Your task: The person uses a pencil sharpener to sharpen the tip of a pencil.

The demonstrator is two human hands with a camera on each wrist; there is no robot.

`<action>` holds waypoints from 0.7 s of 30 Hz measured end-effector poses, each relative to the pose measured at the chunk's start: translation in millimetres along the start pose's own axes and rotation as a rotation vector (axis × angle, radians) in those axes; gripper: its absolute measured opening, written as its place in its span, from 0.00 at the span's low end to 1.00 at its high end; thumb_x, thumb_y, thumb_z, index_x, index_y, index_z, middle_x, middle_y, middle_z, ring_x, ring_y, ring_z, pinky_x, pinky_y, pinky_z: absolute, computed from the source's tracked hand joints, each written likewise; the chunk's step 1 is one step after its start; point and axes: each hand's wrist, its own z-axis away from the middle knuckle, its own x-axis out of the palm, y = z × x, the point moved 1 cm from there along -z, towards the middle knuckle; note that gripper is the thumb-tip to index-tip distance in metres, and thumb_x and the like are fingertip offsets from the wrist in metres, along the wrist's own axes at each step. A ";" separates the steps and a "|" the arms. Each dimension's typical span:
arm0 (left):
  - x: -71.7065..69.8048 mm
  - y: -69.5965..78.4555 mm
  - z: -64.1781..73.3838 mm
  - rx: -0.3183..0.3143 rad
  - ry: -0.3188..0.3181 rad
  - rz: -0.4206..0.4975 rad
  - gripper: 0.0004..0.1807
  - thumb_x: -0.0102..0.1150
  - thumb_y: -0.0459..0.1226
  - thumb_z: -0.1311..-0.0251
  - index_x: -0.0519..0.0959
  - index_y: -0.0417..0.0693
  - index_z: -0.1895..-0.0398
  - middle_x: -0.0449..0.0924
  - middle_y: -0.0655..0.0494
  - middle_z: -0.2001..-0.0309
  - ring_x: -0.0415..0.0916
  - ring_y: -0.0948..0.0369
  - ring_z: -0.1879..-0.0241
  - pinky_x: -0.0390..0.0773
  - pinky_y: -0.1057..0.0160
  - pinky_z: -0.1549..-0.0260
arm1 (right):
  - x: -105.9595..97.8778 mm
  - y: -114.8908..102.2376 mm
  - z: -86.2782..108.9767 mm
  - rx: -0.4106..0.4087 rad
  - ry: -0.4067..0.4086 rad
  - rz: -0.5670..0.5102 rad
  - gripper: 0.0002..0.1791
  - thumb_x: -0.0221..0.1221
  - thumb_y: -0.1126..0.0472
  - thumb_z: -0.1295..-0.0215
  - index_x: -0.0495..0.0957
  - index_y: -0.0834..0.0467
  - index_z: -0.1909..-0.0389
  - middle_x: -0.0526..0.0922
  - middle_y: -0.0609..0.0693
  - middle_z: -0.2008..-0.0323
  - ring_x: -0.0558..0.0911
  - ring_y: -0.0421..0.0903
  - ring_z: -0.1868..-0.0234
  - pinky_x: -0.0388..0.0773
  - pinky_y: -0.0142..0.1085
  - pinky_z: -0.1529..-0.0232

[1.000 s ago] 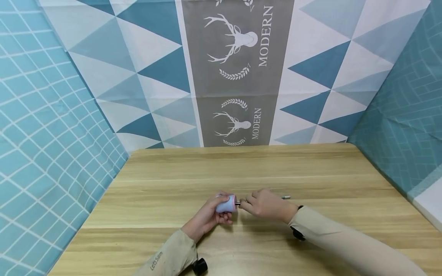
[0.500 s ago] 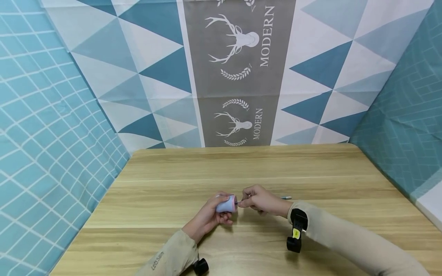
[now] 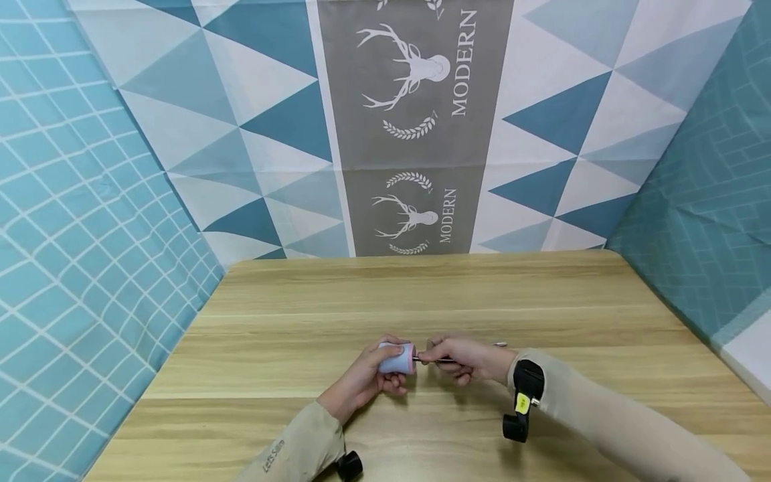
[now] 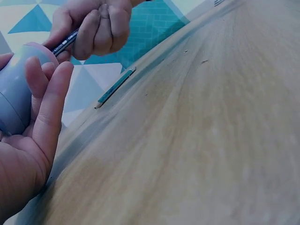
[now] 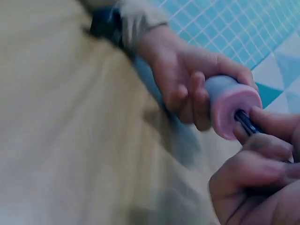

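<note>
My left hand grips a light blue pencil sharpener with a pink end, held sideways over the table. A dark pencil goes into the hole in the middle of that pink end, so its tip is hidden inside. My right hand pinches the pencil close to the hole, between thumb and fingers. In the left wrist view, the left hand's fingers lie along the sharpener's side, some of them stretched out.
A teal pencil with a sharpened tip lies on the wooden table, beyond the hands. Patterned cloth walls stand at the back and both sides. A wrist camera hangs below the right sleeve.
The right hand has turned about the pencil, from back of the hand up to thumb on top, and shifted its fingers. The left hand and sharpener have stayed nearly still.
</note>
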 end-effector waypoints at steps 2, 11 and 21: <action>-1.1 0.9 0.3 0.002 0.001 0.001 0.19 0.51 0.39 0.32 0.70 0.40 0.42 0.78 0.50 0.72 0.77 0.65 0.81 0.86 0.61 0.73 | -1.0 -5.5 3.0 -0.119 0.043 0.195 0.14 0.57 0.56 0.29 0.72 0.61 0.70 0.63 0.45 0.87 0.57 0.38 0.88 0.56 0.30 0.87; -1.8 3.4 1.0 -0.002 0.004 0.042 0.15 0.48 0.40 0.32 0.66 0.43 0.46 0.76 0.50 0.70 0.75 0.66 0.81 0.86 0.62 0.73 | 1.3 -14.8 9.6 -1.046 0.269 1.438 0.11 0.70 0.60 0.41 0.76 0.58 0.64 0.78 0.44 0.74 0.73 0.34 0.79 0.73 0.24 0.79; -2.5 3.5 1.3 -0.012 -0.007 0.072 0.10 0.47 0.40 0.31 0.69 0.47 0.52 0.77 0.51 0.72 0.75 0.67 0.82 0.86 0.63 0.75 | 10.7 -7.4 -3.6 -0.844 0.207 1.024 0.15 0.64 0.62 0.34 0.69 0.53 0.76 0.65 0.36 0.86 0.58 0.28 0.85 0.53 0.21 0.85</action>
